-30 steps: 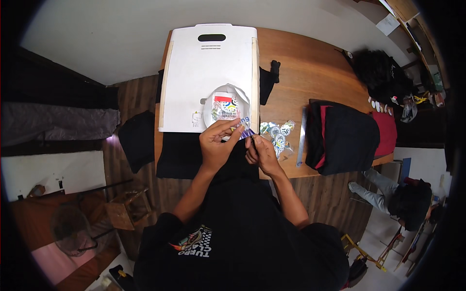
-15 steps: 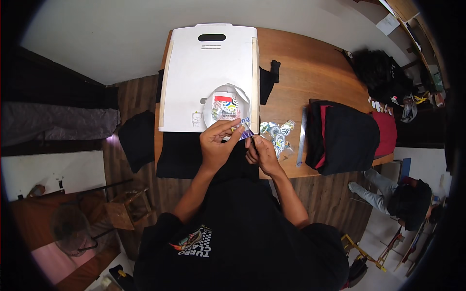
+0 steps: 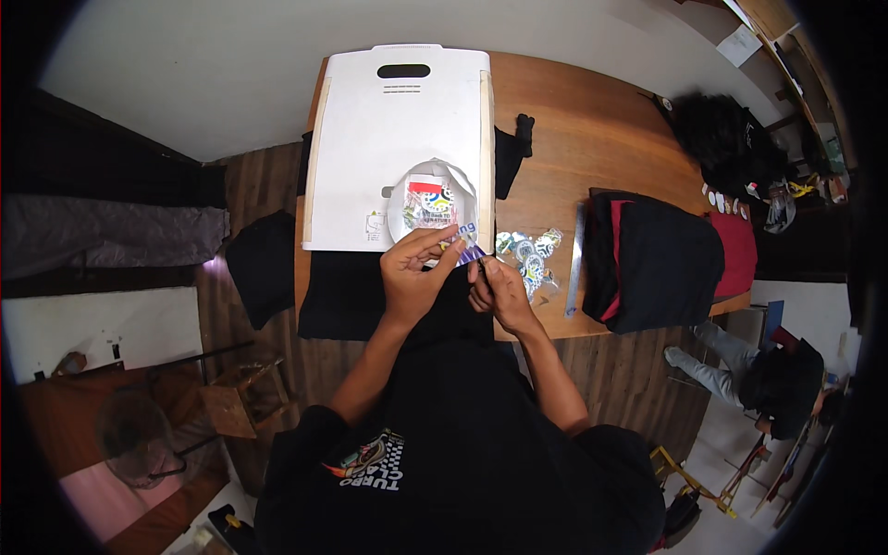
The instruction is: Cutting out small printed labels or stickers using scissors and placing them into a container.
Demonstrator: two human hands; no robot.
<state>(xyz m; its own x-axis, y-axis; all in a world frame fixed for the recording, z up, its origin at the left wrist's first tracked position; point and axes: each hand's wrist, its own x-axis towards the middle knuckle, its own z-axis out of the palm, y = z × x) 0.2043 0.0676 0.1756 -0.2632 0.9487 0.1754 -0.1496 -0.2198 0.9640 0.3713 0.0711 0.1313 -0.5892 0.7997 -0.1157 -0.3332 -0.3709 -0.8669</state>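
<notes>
My left hand (image 3: 416,270) pinches a small printed piece of film (image 3: 471,251), purple and white, over the near edge of a white board (image 3: 356,153). Close beside it, the fingers of my right hand (image 3: 502,294) are closed on a small dark object (image 3: 481,266) at the film's lower corner; its kind is too small to make out. Just beyond my left fingers, a round white bowl (image 3: 396,215) stands on the board with printed scraps inside. Several round printed stickers (image 3: 531,263) lie on the table to the right of my right hand.
Black cloth (image 3: 338,296) lies under the board on the wooden table (image 3: 564,120). To the right are a ruler (image 3: 575,264) and a stack of folded black and red garments (image 3: 671,264). Another person (image 3: 782,388) is at the far right. A fan (image 3: 134,437) stands at lower left.
The film between my hands has tilted slightly, showing more of its purple print. Both hands stay nearly in place. The person at the far right has shifted a little.
</notes>
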